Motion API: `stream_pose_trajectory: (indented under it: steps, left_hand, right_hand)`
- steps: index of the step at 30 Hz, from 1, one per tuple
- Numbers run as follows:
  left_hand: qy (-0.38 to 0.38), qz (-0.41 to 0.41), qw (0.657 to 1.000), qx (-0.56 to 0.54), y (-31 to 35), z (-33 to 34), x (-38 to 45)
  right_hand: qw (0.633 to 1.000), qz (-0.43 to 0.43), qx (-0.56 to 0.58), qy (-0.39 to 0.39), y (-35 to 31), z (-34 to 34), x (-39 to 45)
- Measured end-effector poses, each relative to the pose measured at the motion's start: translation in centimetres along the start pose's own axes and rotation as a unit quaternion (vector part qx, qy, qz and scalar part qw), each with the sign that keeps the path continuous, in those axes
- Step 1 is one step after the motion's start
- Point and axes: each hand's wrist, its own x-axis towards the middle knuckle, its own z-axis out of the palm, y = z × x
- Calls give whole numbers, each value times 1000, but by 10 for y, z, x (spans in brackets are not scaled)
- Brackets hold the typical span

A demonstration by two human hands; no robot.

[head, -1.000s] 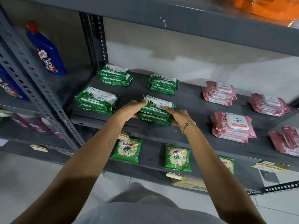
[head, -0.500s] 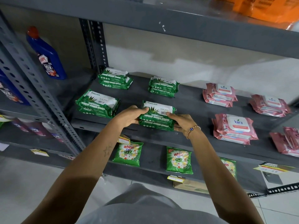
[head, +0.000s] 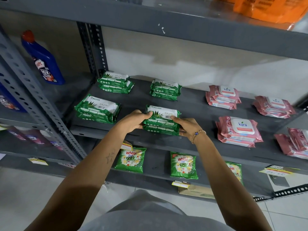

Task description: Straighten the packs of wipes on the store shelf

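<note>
A small stack of green Origami wipes packs lies near the front edge of the grey shelf. My left hand grips the stack's left end, thumb on top. My right hand, with a beaded bracelet at the wrist, grips its right end. Three more green stacks lie on the same shelf: front left, back left and back middle. Pink Kara wipes stacks lie to the right, one at the back, one at the front.
More pink packs sit at the far right, some cut by the frame edge. Green Wheel detergent pouches lie on the shelf below. A blue cleaner bottle stands on the left bay behind a perforated upright. An upper shelf overhangs.
Both hands stay on the front middle green stack. The stack has turned slightly and now sits squarer to the shelf's front edge.
</note>
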Motion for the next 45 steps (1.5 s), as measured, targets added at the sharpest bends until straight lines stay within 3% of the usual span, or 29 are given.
stream_pose_trajectory:
  steps: [8, 10, 12, 15, 17, 19, 22, 26, 32, 37, 42, 45]
  left_hand:
    - [-5, 3, 1000, 5, 1, 1, -7]
    - [28, -2, 995, 92, 6, 5, -8]
    - [114, 26, 962, 246, 16, 11, -9]
    - [225, 169, 896, 343, 31, 28, -13]
    - [233, 242, 873, 354, 37, 47, -14]
    - [217, 266, 850, 400, 40, 68, -10]
    - [189, 238, 825, 476, 39, 90, 2]
    - [201, 227, 788, 536, 22, 97, 11]
    - [226, 207, 758, 576, 17, 98, 19]
    - [227, 196, 747, 594, 14, 100, 16]
    - [221, 186, 739, 608, 14, 101, 16]
    - [196, 174, 768, 584, 20, 98, 9]
  right_hand:
    - [1000, -3, -24, -6, -2, -1, -3]
    - [999, 3, -45, -17, -6, -3, -10]
    - [991, -18, -129, -18, -13, -11, -19]
    - [970, -126, -195, 76, -29, -40, -32]
    - [934, -202, -244, 163, -37, -73, -39]
    - [886, -238, -319, 238, -38, -114, -42]
    - [871, -196, -366, 262, -29, -167, -38]
    - [869, -114, -436, 205, -15, -189, -29]
    - [826, -136, -510, 200, 1, -187, -13]
    - [802, -189, -512, 241, 11, -183, -17]
    - [793, -180, -525, 253, 18, -181, -16]
    - [803, -164, -527, 226, 9, -182, -20]
